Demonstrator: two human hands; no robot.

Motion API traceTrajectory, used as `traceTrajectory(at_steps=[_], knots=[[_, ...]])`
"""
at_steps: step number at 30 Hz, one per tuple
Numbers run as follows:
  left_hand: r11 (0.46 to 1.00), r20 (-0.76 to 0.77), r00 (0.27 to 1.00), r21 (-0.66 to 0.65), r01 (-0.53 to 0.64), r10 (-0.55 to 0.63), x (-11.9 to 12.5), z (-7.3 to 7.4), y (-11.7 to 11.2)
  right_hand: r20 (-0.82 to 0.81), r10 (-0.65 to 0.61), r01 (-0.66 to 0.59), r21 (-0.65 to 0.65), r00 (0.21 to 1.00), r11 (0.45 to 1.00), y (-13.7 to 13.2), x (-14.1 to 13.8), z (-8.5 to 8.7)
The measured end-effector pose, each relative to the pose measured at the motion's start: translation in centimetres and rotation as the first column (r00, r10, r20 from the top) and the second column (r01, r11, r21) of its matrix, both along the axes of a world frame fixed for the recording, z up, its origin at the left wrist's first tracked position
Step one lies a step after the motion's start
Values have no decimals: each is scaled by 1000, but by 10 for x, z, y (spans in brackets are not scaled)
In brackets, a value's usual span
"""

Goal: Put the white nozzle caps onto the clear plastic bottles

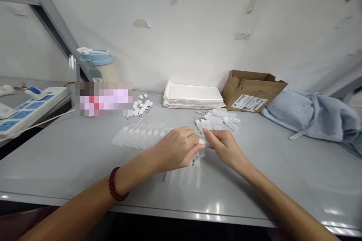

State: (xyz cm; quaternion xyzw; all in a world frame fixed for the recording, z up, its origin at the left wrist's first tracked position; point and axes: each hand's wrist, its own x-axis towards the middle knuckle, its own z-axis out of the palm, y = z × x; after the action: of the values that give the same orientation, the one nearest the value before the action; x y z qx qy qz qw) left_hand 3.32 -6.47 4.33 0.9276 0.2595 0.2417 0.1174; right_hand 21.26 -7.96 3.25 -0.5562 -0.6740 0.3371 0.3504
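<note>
Both hands meet over the middle of the table, closed around one small clear plastic tube [207, 143] with a white cap [201, 141]. My left hand [178, 148] pinches at the cap end, and my right hand [226, 147] grips the tube body from the other side. Just left of them lies a row of clear tubes [137, 138] with white tops and thin curved strands. Nearer to me, another group of clear tubes [183, 176] lies side by side, partly hidden by my left hand. Behind my right hand is a loose heap of similar tubes [216, 118].
Small white caps [141, 106] lie piled at the back left. A stack of white sheets or envelopes [194, 96] stands by the wall, beside an open cardboard box [251, 92] and bluish cloth [313, 116]. A blue-lidded container [97, 62] and power strip [31, 107] are at left.
</note>
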Motion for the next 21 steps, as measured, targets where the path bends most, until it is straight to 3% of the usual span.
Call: traceTrajectory(at_steps=[3,6,9,12,17,19,21], knots=[[1000,86,996,-11,7,-6,1,-1,2,-61,-14,14,-7,998,1000,-1,1,1],[969,162,986,-246,4,37,1,4,3,-96,3,-1,24,995,1000,-3,1,1],[877,150,984,-481,-9,92,-1,11,3,-75,19,-12,88,997,996,-4,0,1],[750,119,982,-660,-33,148,-2,15,2,-18,15,-11,202,1000,979,-6,-1,0],[559,198,969,-825,84,147,3,12,-1,93,-36,-8,432,995,902,-10,0,-1],[524,217,966,-844,114,140,5,11,-3,117,-52,-10,473,992,881,-10,0,-1],[557,201,969,-826,88,144,5,12,-4,111,-48,-11,478,993,878,-10,0,0]])
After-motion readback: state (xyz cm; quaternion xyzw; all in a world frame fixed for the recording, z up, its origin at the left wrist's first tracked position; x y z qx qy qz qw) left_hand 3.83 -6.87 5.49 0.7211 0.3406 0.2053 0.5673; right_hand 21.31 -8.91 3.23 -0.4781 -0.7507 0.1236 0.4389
